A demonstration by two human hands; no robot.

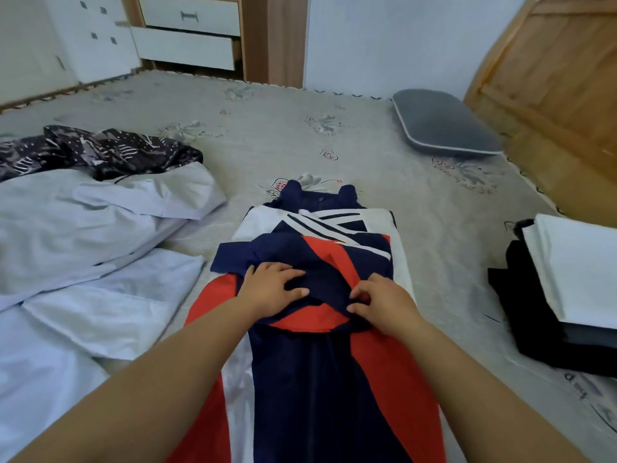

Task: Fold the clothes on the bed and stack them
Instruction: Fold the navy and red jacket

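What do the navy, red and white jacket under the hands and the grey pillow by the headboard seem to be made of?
Navy, red and white jacket: probably smooth synthetic sportswear fabric; the white panel shows a slight sheen.
Grey pillow: looks like firm foam under a matte knit cover, holding a flat slab shape; uncertain.

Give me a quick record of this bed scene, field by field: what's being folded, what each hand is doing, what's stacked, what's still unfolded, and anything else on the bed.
garment in work: navy, red and white jacket, lying flat mid-bed, sleeves folded across its front
left hand: fingers spread, pressing on a navy sleeve
right hand: fingers curled, pinching the navy sleeve edge
stack: white and black folded clothes at the right edge of the bed
unfolded: pale blue shirts and a dark patterned garment on the left
other: grey pillow far right
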